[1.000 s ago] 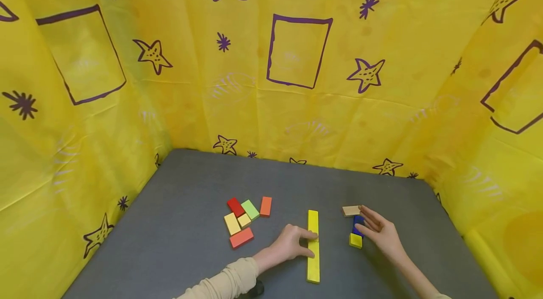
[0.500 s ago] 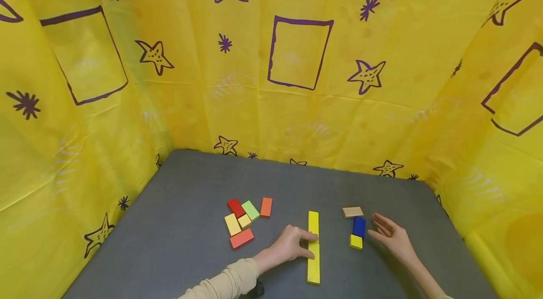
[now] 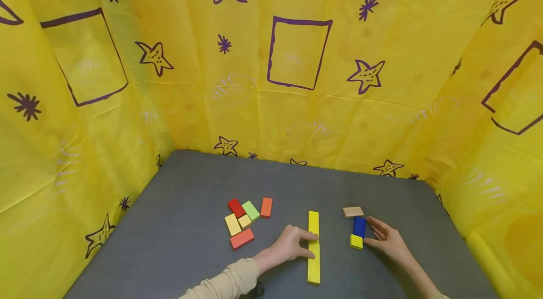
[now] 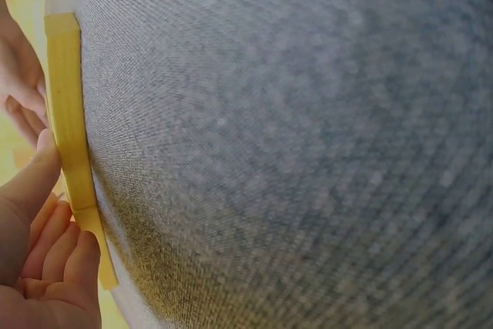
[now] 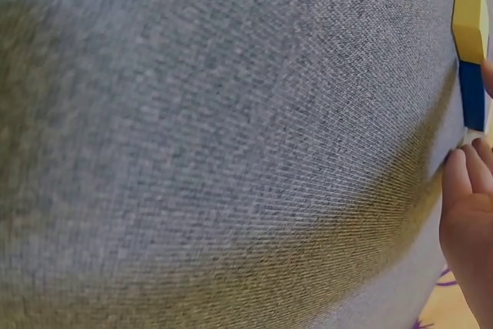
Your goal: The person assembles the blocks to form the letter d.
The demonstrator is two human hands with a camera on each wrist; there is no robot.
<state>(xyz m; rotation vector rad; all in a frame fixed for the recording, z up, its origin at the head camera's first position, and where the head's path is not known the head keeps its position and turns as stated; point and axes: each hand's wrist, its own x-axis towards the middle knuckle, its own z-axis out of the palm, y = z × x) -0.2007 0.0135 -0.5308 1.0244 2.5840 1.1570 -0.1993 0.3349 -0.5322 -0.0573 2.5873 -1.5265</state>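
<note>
Two long yellow blocks lie end to end, the far one [image 3: 313, 222] and the near one [image 3: 314, 270]. My left hand [image 3: 285, 246] touches them from the left, index finger at the joint and thumb on the near block. In the left wrist view the thumb [image 4: 35, 171] meets the block's side, with the other fingers lower down. A dark blue block [image 3: 359, 227] stands against a small yellow block [image 3: 356, 242]. Right beside these, my right hand [image 3: 390, 241] has its fingertips at the blue block's far right corner and its thumb near the small yellow block.
A tan wooden block [image 3: 353, 212] lies behind the blue one. On the left are a red block [image 3: 236, 207], light green block [image 3: 250, 210], orange block [image 3: 266, 207], coral block [image 3: 242, 238] and two pale yellow ones. Yellow cloth [image 3: 297, 120] walls the grey table [image 3: 191, 181].
My right hand drew off the blue block to the right, then came back to its right side. The blocks and my left hand look unmoved.
</note>
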